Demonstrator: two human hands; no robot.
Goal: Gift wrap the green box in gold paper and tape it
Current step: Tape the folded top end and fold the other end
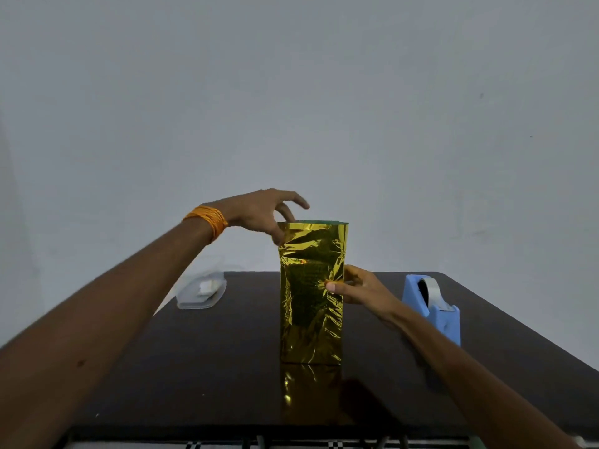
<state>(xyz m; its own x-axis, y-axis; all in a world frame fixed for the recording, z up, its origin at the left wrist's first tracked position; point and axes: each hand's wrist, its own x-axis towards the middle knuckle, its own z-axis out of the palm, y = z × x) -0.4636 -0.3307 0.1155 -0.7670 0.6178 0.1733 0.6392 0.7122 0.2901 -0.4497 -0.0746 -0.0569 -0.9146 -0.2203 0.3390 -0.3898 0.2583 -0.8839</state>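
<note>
The green box (pixel 321 221) stands upright on end in the middle of the dark table (pixel 227 351), wrapped in crinkled gold paper (pixel 308 303); only a thin green edge shows at the top. My left hand (pixel 259 215), with an orange wristband, is at the box's top left corner, thumb on the gold paper and fingers spread above the top. My right hand (pixel 353 286) grips the right side of the box at mid height, thumb pressed on the front of the paper, fingers behind.
A blue tape dispenser (pixel 434 306) with a roll of tape stands to the right of the box. At the back left lies a clear plastic container (pixel 201 291) with something white inside. A plain grey wall rises behind the table.
</note>
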